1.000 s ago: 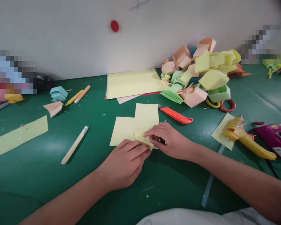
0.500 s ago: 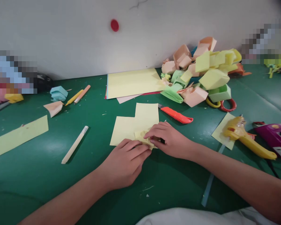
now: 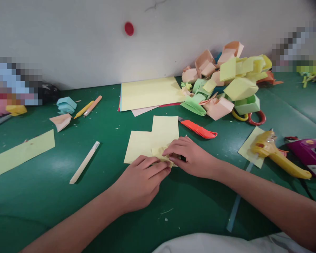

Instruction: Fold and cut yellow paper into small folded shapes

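A pale yellow sheet of paper (image 3: 165, 127) with a notched upper left corner lies flat on the green table. On its lower part sits a small folded yellow paper piece (image 3: 158, 151), mostly covered by fingers. My left hand (image 3: 144, 182) is closed, its fingertips pressed together on the lower edge of that piece. From the right, my right hand (image 3: 186, 156) pinches at the same piece with thumb and forefinger. Something small and dark shows under the right palm, too hidden to name. A red-handled cutter knife (image 3: 198, 129) rests just beyond the right hand.
Folded paper shapes (image 3: 218, 107) are heaped at the back right, near scissor handles (image 3: 256, 118). A yellow glue gun (image 3: 279, 154) and a purple device (image 3: 308, 154) lie right. Stacked paper (image 3: 150, 94) is behind; a white stick (image 3: 84, 163) and green strip (image 3: 23, 153) lie left.
Hardly anything differs. Both hands stay on the small yellow paper piece, with at most a slight shift of the fingers.
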The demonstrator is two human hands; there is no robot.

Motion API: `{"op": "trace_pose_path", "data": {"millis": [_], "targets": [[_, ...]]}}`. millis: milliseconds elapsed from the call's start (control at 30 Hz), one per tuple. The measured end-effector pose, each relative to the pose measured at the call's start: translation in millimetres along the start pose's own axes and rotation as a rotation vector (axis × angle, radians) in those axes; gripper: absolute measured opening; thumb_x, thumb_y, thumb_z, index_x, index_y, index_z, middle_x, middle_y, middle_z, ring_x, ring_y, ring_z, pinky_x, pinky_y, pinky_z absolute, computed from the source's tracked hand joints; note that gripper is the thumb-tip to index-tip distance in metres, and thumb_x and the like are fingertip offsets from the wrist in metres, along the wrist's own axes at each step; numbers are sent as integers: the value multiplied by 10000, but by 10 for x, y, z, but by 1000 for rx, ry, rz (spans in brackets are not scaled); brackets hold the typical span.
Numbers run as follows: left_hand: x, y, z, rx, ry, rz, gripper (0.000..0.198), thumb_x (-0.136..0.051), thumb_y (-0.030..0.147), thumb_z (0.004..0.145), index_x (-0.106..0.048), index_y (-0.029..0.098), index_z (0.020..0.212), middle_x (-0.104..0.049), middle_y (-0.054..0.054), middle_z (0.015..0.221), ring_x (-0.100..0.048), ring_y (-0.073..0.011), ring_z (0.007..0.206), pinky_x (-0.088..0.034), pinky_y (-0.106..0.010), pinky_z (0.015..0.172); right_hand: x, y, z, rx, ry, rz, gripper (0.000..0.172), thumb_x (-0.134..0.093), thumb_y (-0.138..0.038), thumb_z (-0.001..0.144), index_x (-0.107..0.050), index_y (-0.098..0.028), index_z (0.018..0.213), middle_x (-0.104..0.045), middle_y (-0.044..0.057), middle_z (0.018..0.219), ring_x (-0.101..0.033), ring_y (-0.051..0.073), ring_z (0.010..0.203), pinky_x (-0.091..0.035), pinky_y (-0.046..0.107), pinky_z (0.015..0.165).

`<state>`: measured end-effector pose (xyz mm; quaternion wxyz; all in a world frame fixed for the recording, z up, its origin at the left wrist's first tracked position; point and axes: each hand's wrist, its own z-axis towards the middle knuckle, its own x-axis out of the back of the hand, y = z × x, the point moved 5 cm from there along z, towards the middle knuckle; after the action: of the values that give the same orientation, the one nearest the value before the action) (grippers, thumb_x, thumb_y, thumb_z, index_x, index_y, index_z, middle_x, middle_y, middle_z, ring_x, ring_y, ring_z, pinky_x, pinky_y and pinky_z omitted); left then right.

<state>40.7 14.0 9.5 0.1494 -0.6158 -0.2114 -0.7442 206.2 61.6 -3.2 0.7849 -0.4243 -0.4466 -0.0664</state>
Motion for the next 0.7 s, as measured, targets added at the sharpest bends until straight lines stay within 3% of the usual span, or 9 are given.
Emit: {"op": "trace_pose_path", "data": {"millis": [400, 700], "targets": [[-1, -1, -13, -6, -11, -6, 392, -428, 175, 1007, -596, 171, 1361, -665, -53, 1341, -557, -252, 1242, -462, -428, 1002, 37, -61, -27, -8, -142, -51, 333, -607, -216, 946, -606, -256, 1277, -644, 91, 1215, -560, 277, 1109, -419, 468, 938], [2, 1, -19, -6, 3, -5, 397, -464, 172, 993, -593, 171, 1368, -667, -54, 1335, -565, -250, 1227, -482, -439, 982, 53, 16, -7, -59, -107, 46, 517, -432, 32, 863, -592, -263, 1256, -657, 65, 1190, -582, 243, 1106, -419, 452, 944]]}}
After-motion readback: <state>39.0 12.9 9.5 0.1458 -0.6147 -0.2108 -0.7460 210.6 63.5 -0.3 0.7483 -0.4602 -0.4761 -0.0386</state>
